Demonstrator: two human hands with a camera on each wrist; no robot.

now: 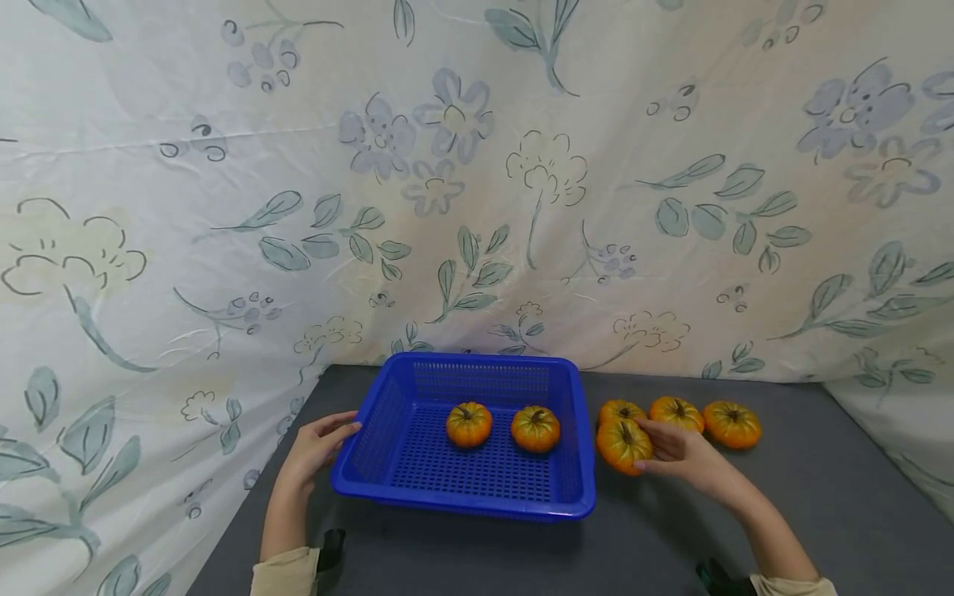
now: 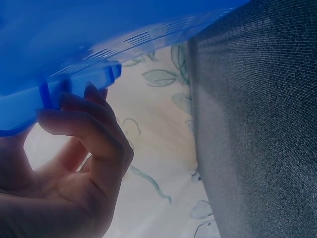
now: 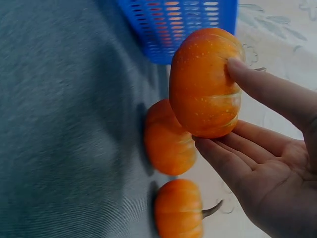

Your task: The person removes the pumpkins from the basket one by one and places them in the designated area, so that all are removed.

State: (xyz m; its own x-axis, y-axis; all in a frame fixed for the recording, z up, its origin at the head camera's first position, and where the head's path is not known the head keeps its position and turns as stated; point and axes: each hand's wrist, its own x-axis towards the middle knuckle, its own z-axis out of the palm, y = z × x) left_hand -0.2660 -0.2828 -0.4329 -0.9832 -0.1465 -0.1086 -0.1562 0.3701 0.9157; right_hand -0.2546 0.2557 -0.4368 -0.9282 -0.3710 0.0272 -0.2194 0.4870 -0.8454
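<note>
A blue plastic basket [image 1: 462,503] with two small orange pumpkins in it, one left of centre [image 1: 469,425] and one to the right [image 1: 535,429], stands before me. My left hand [image 1: 316,447] grips the basket's left rim; the left wrist view shows its curled fingers [image 2: 81,126] at the lip. Right of the basket, my right hand [image 1: 681,455] holds another pumpkin [image 1: 624,445] between thumb and fingers. The right wrist view has this pumpkin [image 3: 205,84] raised off the table, its side toward the camera.
Behind the held pumpkin sits one more pumpkin [image 1: 620,409], partly hidden. Two others, one nearer [image 1: 676,410] and one farther right [image 1: 733,425], rest on the dark grey table [image 1: 820,497]. A floral cloth [image 1: 477,165] hangs along the back and left.
</note>
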